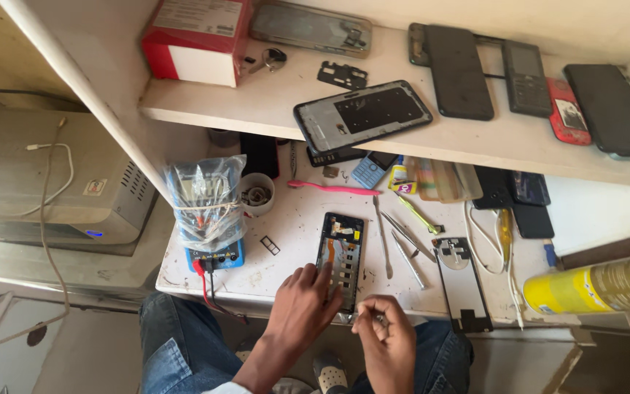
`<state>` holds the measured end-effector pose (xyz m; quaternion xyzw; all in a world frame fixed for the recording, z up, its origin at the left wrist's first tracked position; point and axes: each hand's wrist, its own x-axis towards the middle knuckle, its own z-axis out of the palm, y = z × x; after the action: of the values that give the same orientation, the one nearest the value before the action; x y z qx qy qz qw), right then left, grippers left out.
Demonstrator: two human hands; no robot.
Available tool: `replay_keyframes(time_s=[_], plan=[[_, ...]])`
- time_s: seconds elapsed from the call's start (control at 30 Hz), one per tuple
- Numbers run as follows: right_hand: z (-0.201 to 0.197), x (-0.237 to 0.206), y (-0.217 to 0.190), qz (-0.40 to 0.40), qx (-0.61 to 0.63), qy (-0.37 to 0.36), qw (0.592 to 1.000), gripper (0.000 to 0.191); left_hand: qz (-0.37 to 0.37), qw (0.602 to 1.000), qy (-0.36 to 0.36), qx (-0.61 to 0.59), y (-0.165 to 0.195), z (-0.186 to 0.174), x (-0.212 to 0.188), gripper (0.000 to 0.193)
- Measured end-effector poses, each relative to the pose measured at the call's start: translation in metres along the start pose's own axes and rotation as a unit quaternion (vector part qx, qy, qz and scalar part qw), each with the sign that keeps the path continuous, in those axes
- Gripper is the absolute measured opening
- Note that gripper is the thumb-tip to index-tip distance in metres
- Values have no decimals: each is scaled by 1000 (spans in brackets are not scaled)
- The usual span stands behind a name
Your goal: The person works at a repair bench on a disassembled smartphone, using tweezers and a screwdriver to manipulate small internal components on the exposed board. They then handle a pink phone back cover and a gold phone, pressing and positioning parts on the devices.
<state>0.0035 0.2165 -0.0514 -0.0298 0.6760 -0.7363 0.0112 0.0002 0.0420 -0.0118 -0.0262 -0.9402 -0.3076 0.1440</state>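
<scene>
An opened phone [342, 252] lies face down on the white worktop [286, 233], its back removed and orange flex cables showing inside. My left hand [302, 306] rests on its lower left edge, fingers laid on the frame. My right hand [384, 332] is just below the phone's bottom end, fingers pinched around a small thin metal piece; what it is I cannot tell. To the right of the phone lie tweezers [407, 257] and a thin metal tool [382, 237]. A removed black phone frame [463, 281] lies further right.
A blue multimeter wrapped in plastic [208, 211] stands left of the phone, beside a small cup of screws [257, 194] and a pink toothbrush [329, 189]. A yellow spray can [596, 284] lies at right. The upper shelf [271, 109] holds several phones, a phone back frame [362, 114] and a red box [198, 40].
</scene>
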Motion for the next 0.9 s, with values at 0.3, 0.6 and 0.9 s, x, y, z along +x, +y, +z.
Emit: replay_keyframes(time_s=[0.3,0.6,0.9], plan=[[10,27,-12,-44,-112,12,993,12,-96,984,-108,105,-9,11,33,73],[26,117,-38,-253,-334,-106,902,21,36,997,-6,69,-31,12,29,62],[47,140,-37,-352,-362,-190,842,27,39,998,16,55,-37,11,28,65]])
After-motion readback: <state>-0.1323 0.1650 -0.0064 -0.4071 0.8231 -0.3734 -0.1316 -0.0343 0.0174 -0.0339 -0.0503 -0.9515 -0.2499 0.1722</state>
